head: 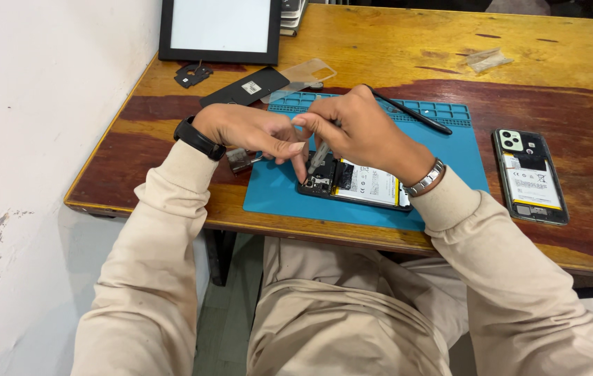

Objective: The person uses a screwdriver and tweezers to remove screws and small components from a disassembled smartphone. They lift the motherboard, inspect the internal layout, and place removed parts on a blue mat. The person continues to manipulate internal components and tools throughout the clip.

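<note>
An opened black phone (362,186) with its back off and a white battery showing lies on a blue work mat (449,150). My right hand (359,129) grips a slim grey screwdriver (319,156) whose tip points down at the phone's upper end. My left hand (251,131), with a black watch on the wrist, rests beside it. Its fingers touch the tool's shaft and the phone's top corner. A silver bracelet circles my right wrist.
A second opened phone (530,175) lies at the right on the wooden table (394,49). A black stylus-like tool (411,111), a black back cover (244,88), a clear case (307,72), a small black part (191,74) and a framed tablet (220,29) lie behind. White wall at left.
</note>
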